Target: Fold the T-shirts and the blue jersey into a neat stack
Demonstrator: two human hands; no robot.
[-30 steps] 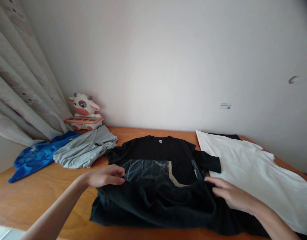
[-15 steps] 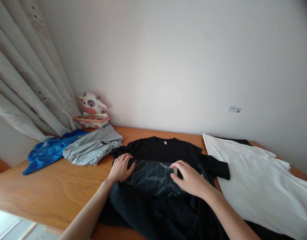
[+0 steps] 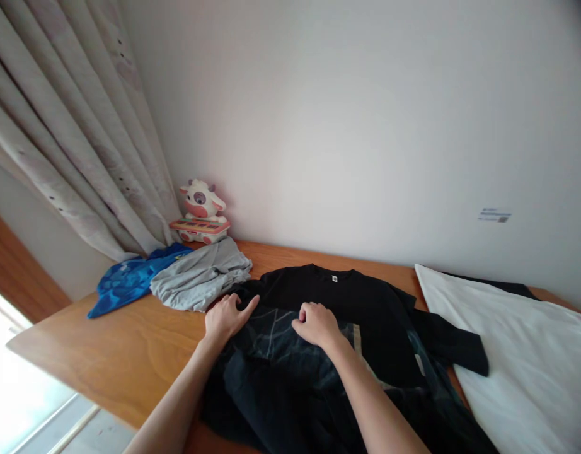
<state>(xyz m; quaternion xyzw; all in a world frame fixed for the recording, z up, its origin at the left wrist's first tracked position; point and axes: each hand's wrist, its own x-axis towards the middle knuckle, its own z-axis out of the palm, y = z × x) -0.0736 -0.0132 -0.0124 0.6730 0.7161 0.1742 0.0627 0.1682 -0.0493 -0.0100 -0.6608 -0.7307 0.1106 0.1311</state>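
Note:
A black T-shirt (image 3: 375, 302) lies spread in front of me, its neck label facing up at the far side. Over its near part is a bunched dark garment (image 3: 281, 343) with a faint line pattern and a beige strip along one edge. My left hand (image 3: 223, 317) rests at the left side of this garment, thumb stretched away from the fingers. On the patterned cloth, my right hand (image 3: 316, 323) has its fingers curled in, gripping the cloth as it seems; the fingertips are partly hidden.
A grey garment (image 3: 203, 274) and a blue garment (image 3: 134, 277) lie on the wooden table (image 3: 162, 350) at left. Behind them stands a cow toy with a keyboard (image 3: 200, 214). White cloth (image 3: 517, 353) covers the right side. A curtain (image 3: 82, 126) hangs at left.
The view has turned left. My right hand has moved left over the patterned cloth, away from the beige strip, and its fingers have closed. My left hand has shifted slightly left, its thumb lifted.

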